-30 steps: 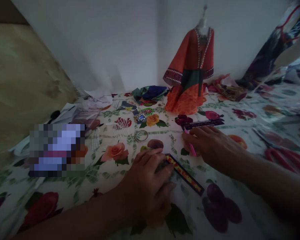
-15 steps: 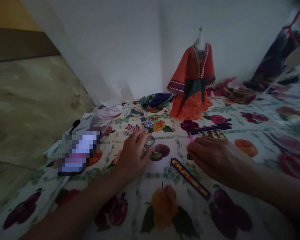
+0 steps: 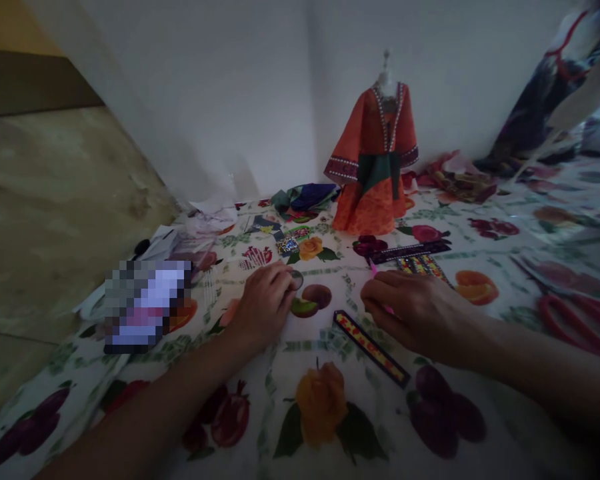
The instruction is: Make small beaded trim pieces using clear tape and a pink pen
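Right hand point(image 3: 411, 310): at 1 o'clock from the wearer, fingers closed together on a pink pen point(image 3: 373, 269), which passes beneath them and shows at both ends; the low hold keeps the pen close to the cloth

Left hand point(image 3: 263, 305): at 11 o'clock, fingers curled over a roll of clear tape point(image 3: 296, 280) and touching it; whether they clamp it or only steady it, I cannot tell

Between the hands: a dark strip of yellow-and-red patterned trim point(image 3: 371, 349) lies slantwise at 12 o'clock, within easy reach of both

Beyond the right hand: a dark beaded strip point(image 3: 415, 252) and a short multicoloured strip point(image 3: 420, 267) lie side by side, as if set out for use

Farther out: a small orange dress on a mannequin point(image 3: 375, 160) stands at 12 o'clock against the white wall point(image 3: 240, 100)

Right side: red-handled scissors point(image 3: 573, 325) lie on the floral cloth point(image 3: 275, 380) at 3 o'clock, set aside from the hands

Left side: something at 10 o'clock is pixelated, so I cannot tell what it is
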`<state>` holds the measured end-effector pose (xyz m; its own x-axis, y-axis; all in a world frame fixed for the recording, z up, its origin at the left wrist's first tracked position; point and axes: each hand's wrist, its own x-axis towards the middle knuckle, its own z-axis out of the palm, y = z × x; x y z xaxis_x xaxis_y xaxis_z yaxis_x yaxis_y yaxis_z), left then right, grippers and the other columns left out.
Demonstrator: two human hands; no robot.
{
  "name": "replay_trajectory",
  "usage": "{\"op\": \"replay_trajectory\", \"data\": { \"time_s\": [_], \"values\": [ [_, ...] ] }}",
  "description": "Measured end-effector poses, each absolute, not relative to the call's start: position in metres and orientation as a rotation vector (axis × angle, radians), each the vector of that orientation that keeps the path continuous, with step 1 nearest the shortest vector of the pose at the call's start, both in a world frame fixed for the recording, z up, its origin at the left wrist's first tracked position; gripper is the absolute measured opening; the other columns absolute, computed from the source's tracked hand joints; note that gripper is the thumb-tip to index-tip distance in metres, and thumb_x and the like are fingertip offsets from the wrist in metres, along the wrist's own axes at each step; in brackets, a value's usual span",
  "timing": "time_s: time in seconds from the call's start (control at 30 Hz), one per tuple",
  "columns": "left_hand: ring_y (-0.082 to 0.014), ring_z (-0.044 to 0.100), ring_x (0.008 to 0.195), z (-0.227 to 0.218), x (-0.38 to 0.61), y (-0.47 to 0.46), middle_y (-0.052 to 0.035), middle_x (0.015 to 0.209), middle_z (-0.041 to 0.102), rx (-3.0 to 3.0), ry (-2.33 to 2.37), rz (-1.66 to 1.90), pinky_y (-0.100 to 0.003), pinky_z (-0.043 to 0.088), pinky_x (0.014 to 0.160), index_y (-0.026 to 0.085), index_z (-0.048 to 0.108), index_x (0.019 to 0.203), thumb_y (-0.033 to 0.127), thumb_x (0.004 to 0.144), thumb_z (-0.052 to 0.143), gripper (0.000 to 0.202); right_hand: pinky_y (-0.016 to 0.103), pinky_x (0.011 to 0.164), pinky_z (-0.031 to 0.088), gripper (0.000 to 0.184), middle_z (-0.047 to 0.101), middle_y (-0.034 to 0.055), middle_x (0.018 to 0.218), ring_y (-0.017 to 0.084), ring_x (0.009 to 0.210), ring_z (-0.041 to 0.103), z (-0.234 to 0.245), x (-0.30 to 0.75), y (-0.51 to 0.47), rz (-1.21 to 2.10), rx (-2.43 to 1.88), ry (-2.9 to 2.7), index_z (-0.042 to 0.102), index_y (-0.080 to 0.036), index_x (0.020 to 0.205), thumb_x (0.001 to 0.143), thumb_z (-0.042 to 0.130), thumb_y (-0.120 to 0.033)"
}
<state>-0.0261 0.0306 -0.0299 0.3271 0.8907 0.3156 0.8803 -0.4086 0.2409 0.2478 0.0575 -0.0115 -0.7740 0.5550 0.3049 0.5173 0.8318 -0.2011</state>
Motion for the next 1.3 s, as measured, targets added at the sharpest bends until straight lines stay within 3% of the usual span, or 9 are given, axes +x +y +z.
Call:
{"op": "replay_trajectory", "data": {
  "time_s": [0.13, 0.3, 0.4, 0.5, 0.6, 0.73, 0.9, 1.07, 1.3],
  "values": [
    [-0.0310, 0.054, 0.122, -0.028, -0.022, 0.027, -0.0136, 0.120, 0.062, 2.500, 1.652, 0.715, -0.055, 0.043, 0.102, 0.019, 0.055, 0.087, 0.018, 0.094, 0.047, 0.011, 0.032, 0.059, 0.037, 0.022, 0.060, 0.0059, 0.080, 0.018, 0.069, 0.056, -0.010, 0.247, 0.055, 0.224, -0.809, -2.616, 0.061, -0.015, 0.089, 0.099, 0.042, -0.021],
    [-0.0226, 0.053, 0.125, -0.014, -0.010, 0.010, -0.0088, 0.128, 0.058, 2.343, 1.463, 0.840, -0.042, 0.045, 0.102, 0.022, 0.053, 0.093, 0.022, 0.098, 0.047, 0.008, 0.030, 0.066, 0.045, 0.012, 0.061, 0.0059, 0.093, 0.016, 0.074, 0.059, -0.005, 0.243, 0.050, 0.540, -0.799, -2.434, 0.058, -0.017, 0.102, 0.098, 0.048, -0.018],
    [-0.0199, 0.056, 0.121, -0.003, -0.002, -0.001, -0.0061, 0.123, 0.060, 2.107, 1.291, 0.892, -0.035, 0.047, 0.097, 0.023, 0.054, 0.094, 0.023, 0.099, 0.049, 0.007, 0.028, 0.071, 0.050, 0.025, 0.057, 0.0083, 0.113, 0.013, 0.079, 0.059, -0.001, 0.239, 0.045, 0.700, -0.712, -2.285, 0.053, -0.018, 0.119, 0.094, 0.055, -0.015],
    [-0.0189, 0.060, 0.108, 0.005, 0.006, -0.012, -0.0042, 0.109, 0.063, 2.013, 1.218, 0.870, -0.033, 0.048, 0.090, 0.022, 0.055, 0.092, 0.023, 0.099, 0.050, 0.008, 0.028, 0.085, 0.051, 0.033, 0.053, 0.0091, 0.122, 0.015, 0.099, 0.058, -0.001, 0.236, 0.037, 0.735, -0.540, -2.259, 0.052, -0.019, 0.125, 0.093, 0.059, -0.015],
    [-0.0170, 0.061, 0.095, 0.007, 0.011, -0.020, -0.0013, 0.098, 0.063, 2.009, 1.166, 0.810, -0.031, 0.048, 0.084, 0.023, 0.055, 0.093, 0.022, 0.097, 0.051, 0.006, 0.028, 0.089, 0.049, 0.020, 0.057, 0.0072, 0.114, 0.016, 0.105, 0.057, -0.004, 0.234, 0.030, 0.797, -0.424, -2.344, 0.056, -0.017, 0.115, 0.095, 0.058, -0.017],
    [-0.0177, 0.061, 0.091, 0.005, 0.012, -0.025, -0.0009, 0.095, 0.063, 1.998, 1.156, 0.734, -0.032, 0.049, 0.080, 0.024, 0.057, 0.094, 0.025, 0.096, 0.052, 0.005, 0.023, 0.074, 0.049, 0.004, 0.059, 0.0004, 0.092, 0.011, 0.082, 0.058, -0.004, 0.235, 0.026, 0.980, -0.485, -2.396, 0.058, -0.019, 0.099, 0.096, 0.058, -0.020],
    [-0.0194, 0.062, 0.094, 0.005, 0.006, -0.022, -0.0015, 0.097, 0.065, 1.987, 1.138, 0.705, -0.033, 0.052, 0.083, 0.026, 0.060, 0.099, 0.026, 0.094, 0.053, 0.009, 0.022, 0.063, 0.047, 0.007, 0.061, 0.0007, 0.090, 0.011, 0.074, 0.058, -0.001, 0.237, 0.029, 1.162, -0.596, -2.291, 0.060, -0.020, 0.100, 0.094, 0.061, -0.023],
    [-0.0193, 0.063, 0.092, 0.009, 0.007, -0.018, -0.0007, 0.095, 0.066, 1.940, 1.125, 0.682, -0.032, 0.053, 0.080, 0.026, 0.062, 0.098, 0.022, 0.092, 0.051, 0.013, 0.018, 0.052, 0.040, 0.005, 0.054, -0.0033, 0.073, 0.008, 0.060, 0.049, -0.002, 0.236, 0.033, 1.559, -0.648, -2.130, 0.059, -0.018, 0.096, 0.097, 0.056, -0.023],
    [-0.0185, 0.063, 0.089, 0.006, 0.011, -0.018, -0.0007, 0.093, 0.066, 1.948, 1.156, 0.680, -0.030, 0.051, 0.075, 0.025, 0.062, 0.097, 0.026, 0.094, 0.052, 0.011, 0.019, 0.049, 0.033, 0.014, 0.048, -0.0055, 0.069, 0.007, 0.056, 0.042, -0.012, 0.236, 0.037, 1.954, -0.680, -1.892, 0.058, -0.019, 0.095, 0.095, 0.061, -0.033]
  ]
}}
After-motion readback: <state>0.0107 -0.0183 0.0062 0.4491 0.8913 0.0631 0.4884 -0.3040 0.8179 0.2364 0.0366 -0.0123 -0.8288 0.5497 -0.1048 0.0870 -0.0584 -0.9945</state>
